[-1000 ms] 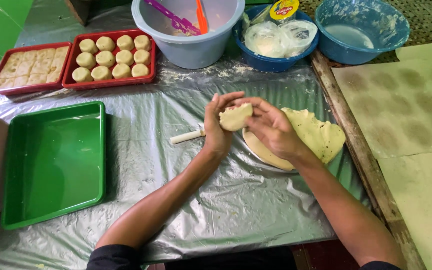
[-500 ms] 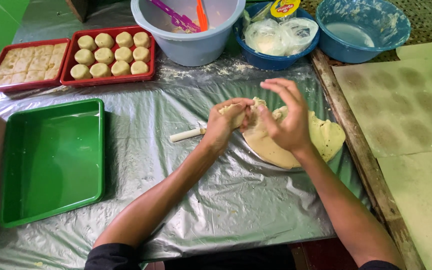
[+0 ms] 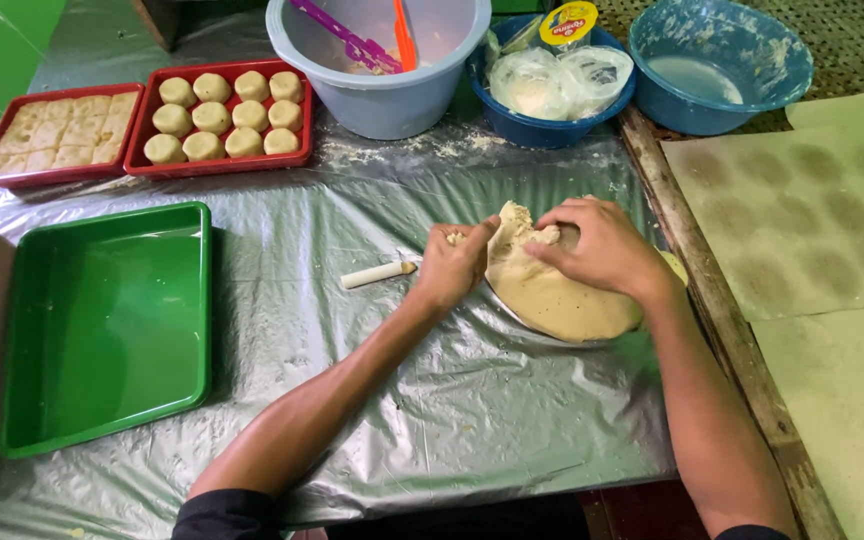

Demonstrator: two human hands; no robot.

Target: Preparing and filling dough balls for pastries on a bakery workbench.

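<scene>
A flat slab of pale dough [image 3: 562, 295] lies on the plastic-covered table [image 3: 372, 400], right of centre. My left hand [image 3: 455, 264] pinches the dough's upper left edge. My right hand [image 3: 602, 245] presses on its top edge with the fingers curled, gripping the same raised lump. A small white-handled tool [image 3: 377, 273] rests on the plastic just left of my left hand.
An empty green tray [image 3: 107, 320] sits at the left. Two red trays hold dough balls [image 3: 222, 115] and scored squares [image 3: 52, 145] at the back left. A pale bucket [image 3: 382, 60], a blue bowl with bags [image 3: 552, 85] and a blue basin [image 3: 717, 65] line the back. Paper sheets [image 3: 812, 220] lie right.
Both hands dropped from holding a dough piece above the table. They now grip the top edge of the slab itself.
</scene>
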